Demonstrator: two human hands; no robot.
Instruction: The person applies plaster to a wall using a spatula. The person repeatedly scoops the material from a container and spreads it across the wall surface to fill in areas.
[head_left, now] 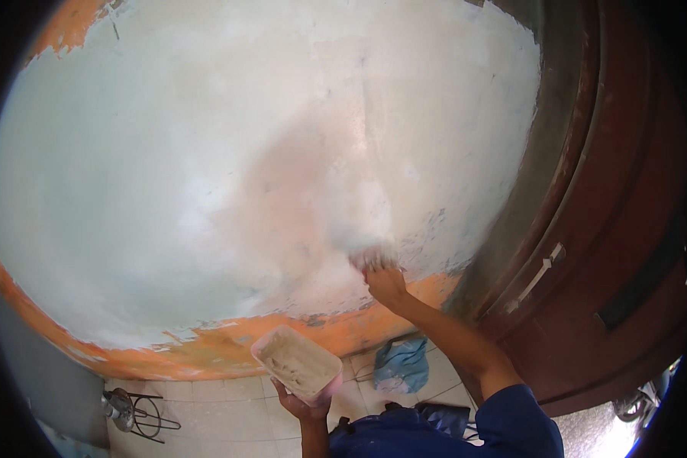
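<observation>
Your right arm (466,340) stretches up from 5 o'clock, its right hand (385,284) gripping a wide-edged, motion-blurred tool (368,258) at the wall (206,114), patchy white with orange along 6 o'clock. At 7 o'clock, your left hand (304,404) clasps a pale pink tub (331,386) from below, tilted, with smeared beige paste (294,366) inside

A blue plastic bag (401,365) lies on the pale tiled floor (214,412), with a dark metal stand (149,425) well apart from it, to the left. On the right, a dark red door (588,290) bears a pale handle (543,269).
</observation>
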